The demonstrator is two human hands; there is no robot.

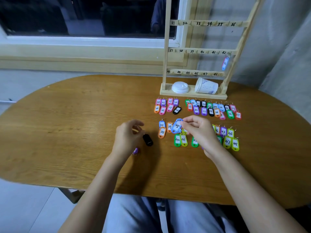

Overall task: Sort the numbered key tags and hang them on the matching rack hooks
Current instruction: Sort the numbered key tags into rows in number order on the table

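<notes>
Pinched by its edge in the right grip [198,130], the blue tag [176,126] could be dropped onto the sorted tags [180,140] just beneath.

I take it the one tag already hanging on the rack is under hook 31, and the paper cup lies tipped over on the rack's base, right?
Not quite. The head view shows the hung tag under hook 42, at the right end of the middle rail of the rack, not under 31. The paper cup does lie tipped over on the rack's base.
</notes>
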